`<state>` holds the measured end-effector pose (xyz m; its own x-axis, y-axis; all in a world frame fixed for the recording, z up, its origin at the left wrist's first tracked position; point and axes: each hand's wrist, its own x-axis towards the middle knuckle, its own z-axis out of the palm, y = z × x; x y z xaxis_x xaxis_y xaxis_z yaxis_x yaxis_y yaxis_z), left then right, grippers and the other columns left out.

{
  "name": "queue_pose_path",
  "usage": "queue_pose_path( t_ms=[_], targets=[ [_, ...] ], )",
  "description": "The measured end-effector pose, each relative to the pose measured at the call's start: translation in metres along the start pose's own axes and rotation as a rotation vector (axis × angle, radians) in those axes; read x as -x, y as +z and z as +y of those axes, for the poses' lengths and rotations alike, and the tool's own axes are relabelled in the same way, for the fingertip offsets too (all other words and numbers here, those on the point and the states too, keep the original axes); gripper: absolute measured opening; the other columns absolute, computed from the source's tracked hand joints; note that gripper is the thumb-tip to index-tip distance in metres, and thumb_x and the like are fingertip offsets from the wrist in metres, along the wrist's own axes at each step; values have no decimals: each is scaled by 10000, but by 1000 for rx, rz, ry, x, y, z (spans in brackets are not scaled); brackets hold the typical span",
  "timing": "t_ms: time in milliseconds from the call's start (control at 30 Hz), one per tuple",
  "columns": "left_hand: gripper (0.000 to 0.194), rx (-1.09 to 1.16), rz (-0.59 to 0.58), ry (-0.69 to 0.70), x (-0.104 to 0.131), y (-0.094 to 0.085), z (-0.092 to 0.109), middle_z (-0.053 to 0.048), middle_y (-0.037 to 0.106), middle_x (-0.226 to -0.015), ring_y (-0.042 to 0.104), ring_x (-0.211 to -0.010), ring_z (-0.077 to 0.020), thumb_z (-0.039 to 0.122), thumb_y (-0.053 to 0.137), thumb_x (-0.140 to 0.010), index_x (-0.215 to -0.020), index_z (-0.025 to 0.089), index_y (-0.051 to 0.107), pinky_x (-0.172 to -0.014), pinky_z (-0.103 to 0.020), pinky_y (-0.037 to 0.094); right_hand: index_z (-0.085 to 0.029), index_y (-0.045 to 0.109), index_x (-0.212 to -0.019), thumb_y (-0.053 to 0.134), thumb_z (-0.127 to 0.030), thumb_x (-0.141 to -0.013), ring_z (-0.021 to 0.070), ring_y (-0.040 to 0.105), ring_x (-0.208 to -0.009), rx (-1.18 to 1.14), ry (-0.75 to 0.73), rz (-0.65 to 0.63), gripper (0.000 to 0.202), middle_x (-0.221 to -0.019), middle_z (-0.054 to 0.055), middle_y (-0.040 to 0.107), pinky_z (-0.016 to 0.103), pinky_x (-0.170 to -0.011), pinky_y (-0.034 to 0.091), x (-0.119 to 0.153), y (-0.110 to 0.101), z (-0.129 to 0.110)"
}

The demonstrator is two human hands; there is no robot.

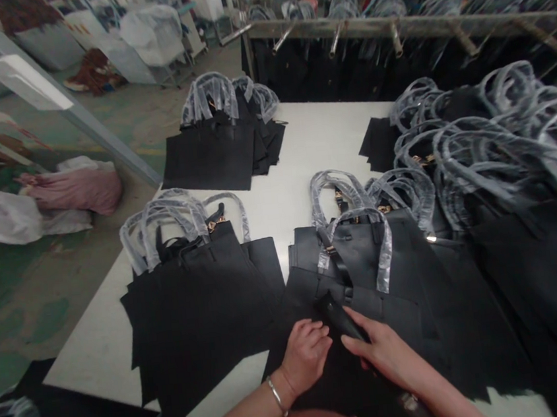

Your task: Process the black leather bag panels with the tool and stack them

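Low in the head view, my left hand (308, 354) has its fingers curled over black material; what they hold, if anything, is hidden. Just right of it, my right hand (380, 350) is wrapped round a long black tool-like object (342, 318), its end pointing up and left. Beneath that end lies a black bag (357, 253) with plastic-wrapped handles and a dark strap with gold-coloured metal, on top of other bags. Another stack of black bags (198, 296) lies to the left, its wrapped handles pointing away from me.
A white table (320, 131) carries a further bag stack (213, 152) at its far left and a large heap of bags (534, 228) at the right. A metal rack (398, 23) with hanging bags stands behind. A slanted metal post (102, 137) is at the left, with sacks (77, 190) on the floor.
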<state>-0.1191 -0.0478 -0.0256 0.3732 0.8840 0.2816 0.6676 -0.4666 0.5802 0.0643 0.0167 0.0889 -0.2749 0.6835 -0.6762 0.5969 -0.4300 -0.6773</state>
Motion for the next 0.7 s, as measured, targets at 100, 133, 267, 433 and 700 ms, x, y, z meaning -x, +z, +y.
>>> queue_pose_path(
  t_ms=[100,133,267,433,700],
  targets=[
    [196,-22,12,-29,-1,3,0,-51,698,-966,608,-1010,-212,136,514,-878,-951,226,672,-931,-434,491,-209,522,-1349,592,-347,-784,191,667,-626,72,-82,39,586,-811,32,740,270,-613,501,-16,11,-12],
    [190,-31,11,-41,-1,3,1,-49,698,-947,613,-994,-212,141,521,-873,-943,230,674,-927,-428,497,-206,546,-1329,604,-349,-776,211,684,-696,91,-111,63,574,-852,45,748,280,-653,509,-21,15,-16],
    [182,-13,-12,-96,0,4,5,-45,697,-924,620,-949,-205,143,525,-865,-927,232,672,-905,-400,514,-166,530,-1341,584,-382,-795,259,679,-934,88,-171,153,589,-963,73,748,325,-793,514,-27,19,-26],
    [153,75,-5,-211,-14,-12,-5,-32,678,-1008,617,-944,-189,176,532,-884,-944,246,654,-848,-358,527,-205,442,-1406,583,-448,-804,277,663,-1026,-3,-191,213,665,-1100,58,726,358,-839,535,2,-3,-22],
    [796,57,147,-674,-69,-30,-57,-151,520,-1242,535,-1137,-326,243,850,-586,-1278,174,462,-970,-477,443,-220,449,-1400,607,-559,-726,318,457,-1307,-45,-78,192,771,-1394,37,547,396,-1108,380,31,-19,47]
  ],
)
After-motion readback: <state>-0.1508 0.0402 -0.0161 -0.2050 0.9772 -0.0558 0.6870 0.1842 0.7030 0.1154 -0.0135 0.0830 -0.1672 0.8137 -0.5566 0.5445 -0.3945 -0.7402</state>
